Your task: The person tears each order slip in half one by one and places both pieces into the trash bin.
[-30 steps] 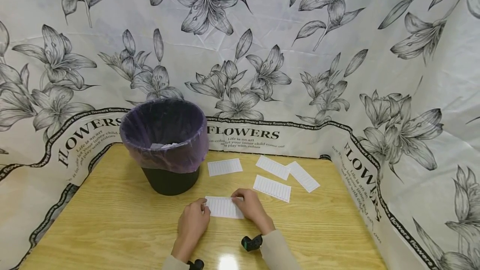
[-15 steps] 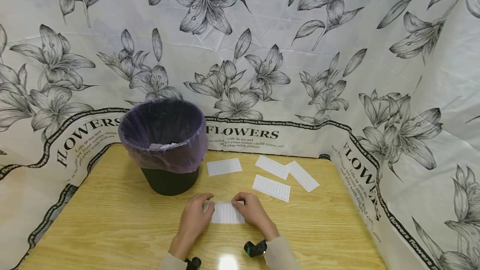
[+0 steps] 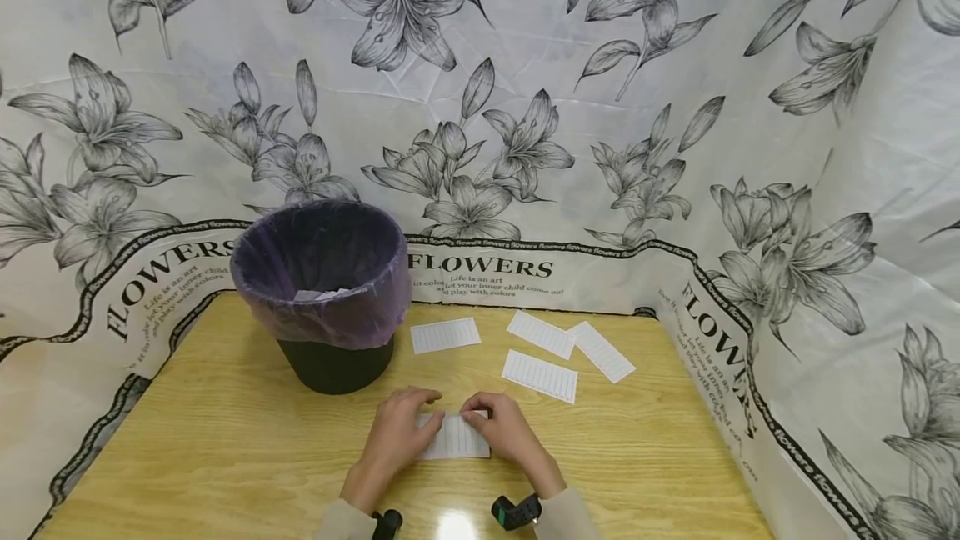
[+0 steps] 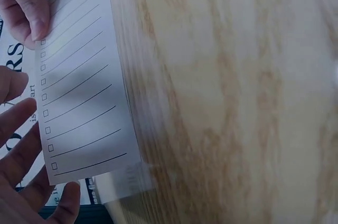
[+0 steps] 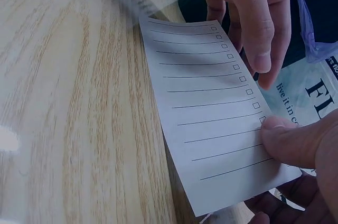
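Note:
A white checklist slip (image 3: pixel 461 442), ruled with lines and small checkboxes along one edge, is raised at a slant off the wooden table. My right hand (image 3: pixel 508 427) pinches its right part by the far edge; the thumb (image 5: pixel 290 139) lies on top with fingers beneath in the right wrist view. My left hand (image 3: pixel 397 433) is at the slip's left end, its fingers (image 4: pixel 16 168) spread and loosely bent, not gripping it. Whether a left fingertip brushes the paper I cannot tell. In the left wrist view the slip (image 4: pixel 79 86) shows at full length.
At the back left stands a black bin (image 3: pixel 337 369) lined with a purple bag (image 3: pixel 375 315), with some white paper inside. Several similar slips (image 3: pixel 540 375) lie on the wooden table (image 3: pixel 637 457) behind and right of my hands. A flower-print curtain (image 3: pixel 480 148) encloses the table.
Both hands and the slip have come closer to me. My left hand's fingers have left the slip's left edge and spread, shifting right. The right hand keeps its pinch.

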{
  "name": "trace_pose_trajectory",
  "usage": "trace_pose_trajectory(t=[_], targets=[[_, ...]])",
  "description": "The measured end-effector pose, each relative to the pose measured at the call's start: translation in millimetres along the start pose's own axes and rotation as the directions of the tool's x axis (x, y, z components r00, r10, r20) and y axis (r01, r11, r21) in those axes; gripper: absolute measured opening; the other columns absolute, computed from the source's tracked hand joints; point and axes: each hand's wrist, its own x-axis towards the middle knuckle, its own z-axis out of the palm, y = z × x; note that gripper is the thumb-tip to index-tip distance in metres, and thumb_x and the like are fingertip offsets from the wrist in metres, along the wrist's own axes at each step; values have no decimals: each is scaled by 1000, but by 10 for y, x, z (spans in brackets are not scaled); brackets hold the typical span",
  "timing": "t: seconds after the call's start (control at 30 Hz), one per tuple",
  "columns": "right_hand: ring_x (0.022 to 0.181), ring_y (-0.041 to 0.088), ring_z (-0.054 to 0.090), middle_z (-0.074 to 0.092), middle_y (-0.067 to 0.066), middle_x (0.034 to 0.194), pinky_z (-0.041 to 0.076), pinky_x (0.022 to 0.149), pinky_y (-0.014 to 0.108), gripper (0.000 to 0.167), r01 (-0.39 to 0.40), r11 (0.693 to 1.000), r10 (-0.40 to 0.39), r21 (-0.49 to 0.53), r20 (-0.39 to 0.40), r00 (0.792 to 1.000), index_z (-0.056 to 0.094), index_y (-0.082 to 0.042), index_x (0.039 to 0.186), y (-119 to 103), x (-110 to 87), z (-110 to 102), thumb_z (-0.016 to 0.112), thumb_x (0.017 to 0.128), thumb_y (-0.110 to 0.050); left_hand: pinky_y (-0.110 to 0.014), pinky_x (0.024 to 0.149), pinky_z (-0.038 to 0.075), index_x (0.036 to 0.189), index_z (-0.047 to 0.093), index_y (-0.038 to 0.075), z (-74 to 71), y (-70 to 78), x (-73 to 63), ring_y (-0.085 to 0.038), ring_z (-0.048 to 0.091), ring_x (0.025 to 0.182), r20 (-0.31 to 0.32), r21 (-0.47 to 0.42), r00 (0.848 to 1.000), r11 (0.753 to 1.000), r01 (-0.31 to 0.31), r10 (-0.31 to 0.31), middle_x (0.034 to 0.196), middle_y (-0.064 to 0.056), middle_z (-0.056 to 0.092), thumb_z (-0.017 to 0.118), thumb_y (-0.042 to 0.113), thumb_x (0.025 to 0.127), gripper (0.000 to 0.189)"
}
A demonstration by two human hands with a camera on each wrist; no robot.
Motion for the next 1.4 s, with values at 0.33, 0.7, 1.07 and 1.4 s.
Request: trace_pose_trajectory(t=[0.33,0.7,1.07,1.4], targets=[[69,5,48,75,2,96,42,61,23,12,-3,1000,3,24,-1,1000,77,-12,98,-62,-55,-28,67,101,-18,-41,84,59,107,77,11,-21,-12,5,-20,73,96,141,-108,990,994,-2,17,102,-2,77,69,17,98,13],[71,6,50,75,2,98,44,62,23,12,-10,999,10,34,7,1000,77,-11,100,-88,-86,-15,66,101,-16,-33,80,58,94,73,17,-10,-46,-2,-13,71,91,155,-148,987,989,-14,37,95,3,76,68,15,99,7],[103,22,70,75,3,107,57,88,37,17,14,1000,-14,-8,-1,1000,74,-8,109,-158,-68,16,69,100,-21,-34,80,58,95,73,18,-31,-45,5,-14,72,93,181,-141,982,990,-32,57,98,2,76,68,16,100,8],[95,14,70,76,-1,98,57,85,32,6,72,996,-72,-61,-1,997,76,-13,98,-180,-61,59,70,99,-15,-31,79,57,96,73,18,-4,-30,-17,-11,70,93,201,-150,976,987,-53,83,98,5,75,68,17,100,7]])
